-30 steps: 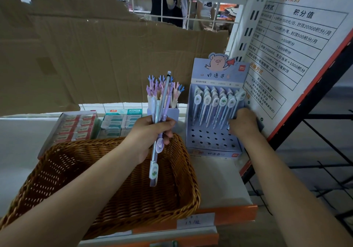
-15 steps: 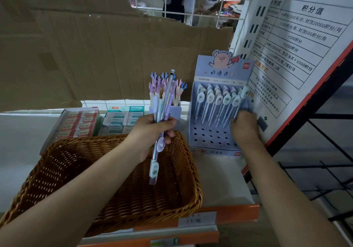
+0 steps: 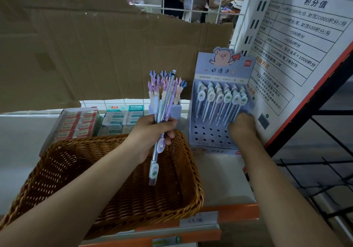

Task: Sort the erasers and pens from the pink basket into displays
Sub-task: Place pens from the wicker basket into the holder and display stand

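We've got the pens [image 3: 154,169] bunched upright in our left hand [image 3: 150,132], fingers wrapped round them, just left of the display [image 3: 210,139]. Right hand [image 3: 241,127] is nearer, at its pen row, but we can't tell what its fingers are doing.

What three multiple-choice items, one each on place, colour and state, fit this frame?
1. Where on the pen display is the right hand?
A lower right
B top card
C left edge
2. What colour is the shelf edge?
A green
B orange
C black
3. What is the left hand doing?
A open, empty
B curled, empty
C gripping pens
Key: 1 A, the hand is in front of the display's lower right; 2 B, the front strip is orange; 3 C, it holds a bundle of pens.
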